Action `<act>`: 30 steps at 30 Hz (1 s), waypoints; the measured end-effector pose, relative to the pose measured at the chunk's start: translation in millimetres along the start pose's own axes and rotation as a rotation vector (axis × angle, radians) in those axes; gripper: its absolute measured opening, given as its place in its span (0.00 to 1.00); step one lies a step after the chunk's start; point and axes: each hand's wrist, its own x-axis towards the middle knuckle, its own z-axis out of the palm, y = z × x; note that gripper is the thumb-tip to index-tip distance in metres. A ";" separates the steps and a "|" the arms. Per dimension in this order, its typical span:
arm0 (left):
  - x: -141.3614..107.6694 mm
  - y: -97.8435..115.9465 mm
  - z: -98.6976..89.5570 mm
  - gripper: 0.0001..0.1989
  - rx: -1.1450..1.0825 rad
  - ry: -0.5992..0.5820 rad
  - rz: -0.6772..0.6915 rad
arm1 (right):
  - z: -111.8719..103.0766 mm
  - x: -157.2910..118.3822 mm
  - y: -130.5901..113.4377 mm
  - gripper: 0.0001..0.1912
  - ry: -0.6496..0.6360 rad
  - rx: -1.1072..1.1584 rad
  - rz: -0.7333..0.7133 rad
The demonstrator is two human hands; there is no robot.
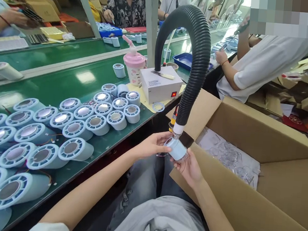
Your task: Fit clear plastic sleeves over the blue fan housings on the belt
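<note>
Both hands grip one light-blue cylindrical housing (177, 149) above my lap, below the end of a black corrugated hose (200, 55). My left hand (155, 144) is closed on its upper left side, thumb across the front. Around the lower right end, which looks clear and plastic, curl the fingers of my right hand (188, 168). The hose's white tip almost meets the housing; I cannot tell whether they touch. A yellow-and-black tool (173, 118) hangs beside the tip. On the green bench to the left stand several similar blue housings (73, 148) with round silvery centres.
A white box (160, 85) with a red switch stands at the bench edge, beside a pink-lidded cup (133, 66). An open carton (274, 146) at my right holds clear plastic pieces (228, 157). A person in a white shirt (270, 64) works on the right; others sit across the bench.
</note>
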 end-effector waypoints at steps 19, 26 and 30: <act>-50.0 11.0 10.0 0.32 0.129 0.007 0.065 | 19.9 -32.4 -13.4 0.26 -0.097 -0.133 0.035; -82.9 22.4 29.9 0.28 0.344 0.092 0.201 | 24.6 -66.6 -30.3 0.20 -0.039 -0.292 -0.065; -88.0 20.3 19.8 0.26 0.219 0.360 0.233 | -40.8 -110.3 -42.5 0.19 0.371 -0.347 -0.266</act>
